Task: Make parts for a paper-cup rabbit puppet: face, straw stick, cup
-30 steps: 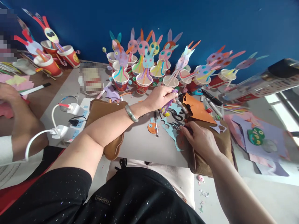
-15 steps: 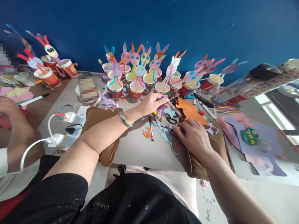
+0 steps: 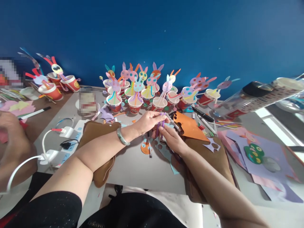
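Observation:
Thin purple paper strips (image 3: 162, 114) stand between my two hands over the middle of the table. My left hand (image 3: 149, 122), with a bangle on its wrist, pinches them near the top. From the right, my right hand (image 3: 173, 138) closes its thumb and fingers on the strips lower down. Under and beside the hands lie a pen (image 3: 149, 147), an orange paper disc (image 3: 144, 148) and light blue paper scraps (image 3: 174, 167). An orange sheet (image 3: 191, 128) lies just right of my hands. Dark items beneath my right hand are mostly hidden.
Paper cups (image 3: 135, 105) with paper rabbits fill the back by the blue wall. Brown cushions (image 3: 99, 131) lie on both sides. A power strip (image 3: 76, 139) with cables and a person's arm (image 3: 16, 152) are at left; a clear bottle (image 3: 239, 96) and coloured paper (image 3: 270, 155) at right.
My right hand has left its spot on the right cushion and come up to the purple strips, gripping them below my left hand. The view has tilted upward.

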{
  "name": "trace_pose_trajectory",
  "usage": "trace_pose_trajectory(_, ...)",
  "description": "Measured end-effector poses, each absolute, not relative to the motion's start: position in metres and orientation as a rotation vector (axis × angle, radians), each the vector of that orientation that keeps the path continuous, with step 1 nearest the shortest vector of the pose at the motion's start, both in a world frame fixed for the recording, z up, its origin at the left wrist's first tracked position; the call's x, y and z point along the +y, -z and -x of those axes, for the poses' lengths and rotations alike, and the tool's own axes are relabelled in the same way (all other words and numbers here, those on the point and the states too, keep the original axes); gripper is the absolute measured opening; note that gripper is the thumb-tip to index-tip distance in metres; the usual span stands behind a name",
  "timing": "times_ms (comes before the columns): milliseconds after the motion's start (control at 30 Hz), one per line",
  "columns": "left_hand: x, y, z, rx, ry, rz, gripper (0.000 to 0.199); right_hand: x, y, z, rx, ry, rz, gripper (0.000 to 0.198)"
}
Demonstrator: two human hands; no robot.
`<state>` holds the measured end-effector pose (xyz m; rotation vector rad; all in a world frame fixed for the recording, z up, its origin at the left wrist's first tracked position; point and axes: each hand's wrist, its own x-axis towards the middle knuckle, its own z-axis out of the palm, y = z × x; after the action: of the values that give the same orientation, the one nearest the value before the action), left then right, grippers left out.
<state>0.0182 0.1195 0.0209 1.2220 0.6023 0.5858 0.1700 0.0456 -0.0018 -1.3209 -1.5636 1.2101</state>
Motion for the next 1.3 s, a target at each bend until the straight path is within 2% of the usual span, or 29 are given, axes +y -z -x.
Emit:
trace_pose_trajectory(200,0.113,-0.018,-0.022,0.620,-0.622,-1.241,0.039,0.039,0.015,-0.171,-1.420,-1.361,1.236,0.054)
trace_pose_trajectory(467,0.098,-0.009,-0.030,0.593,-0.627,-1.199,0.044,0.034,0.008,-0.175,-1.490,-1.220,1.232,0.057)
trace_pose_trajectory(1067,0.087,-0.004,-0.033,0.535,-0.687,-1.178,0.053,0.034,0.022,-0.176,-1.453,-1.375,0.994,0.050)
trace_pose_trajectory(1200,0.089,-0.005,-0.034,0.496,-0.721,-1.151,0.051,0.035,0.024,-0.177,-1.534,-1.295,1.029,0.053)
trace_pose_trajectory(1300,0.095,-0.006,-0.033,0.529,-0.798,-1.126,0.047,0.037,0.026,-0.181,-1.510,-1.037,1.139,0.051)
